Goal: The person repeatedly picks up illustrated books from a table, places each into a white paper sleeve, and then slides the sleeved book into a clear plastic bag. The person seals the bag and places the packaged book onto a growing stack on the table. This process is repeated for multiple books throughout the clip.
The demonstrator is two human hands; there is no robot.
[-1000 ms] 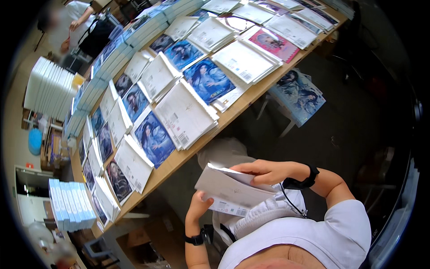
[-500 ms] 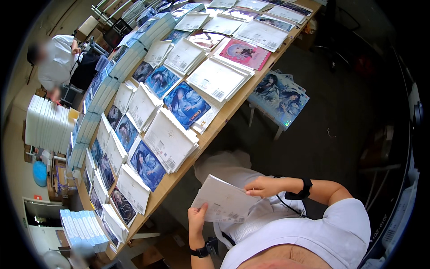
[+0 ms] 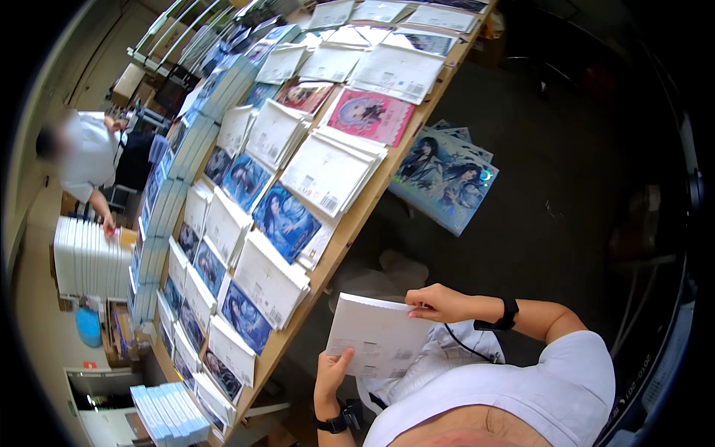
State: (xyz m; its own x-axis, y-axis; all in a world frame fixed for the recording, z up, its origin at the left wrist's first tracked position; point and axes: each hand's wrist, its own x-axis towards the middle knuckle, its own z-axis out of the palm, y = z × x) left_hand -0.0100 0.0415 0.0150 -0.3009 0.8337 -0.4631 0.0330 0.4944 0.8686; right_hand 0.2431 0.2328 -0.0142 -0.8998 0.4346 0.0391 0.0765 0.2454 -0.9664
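Observation:
A flat white stack of thin packets [image 3: 380,337], printed with barcodes on its upper face, is held in front of my lap. My left hand [image 3: 335,371] grips its lower left edge, thumb lying on top. At the upper right corner my right hand [image 3: 437,304] pinches the edge with bent fingers. Whether a single packet is parted from the stack there cannot be made out. Left of the stack, the long wooden table [image 3: 350,238] carries rows of similar white packets [image 3: 269,279] and blue illustrated cards [image 3: 286,223].
A low stand to the right of the table bears large blue illustrated boxes [image 3: 447,179]. Blue box stacks [image 3: 195,134] line the table's far side. A person in a white top [image 3: 88,153] works beyond, touching an orange object beside tall white stacks [image 3: 88,257].
My view has turned, shifting the table's upper part left and its lower part right. The packets remain in both hands. The other person's hand has moved onto the orange object.

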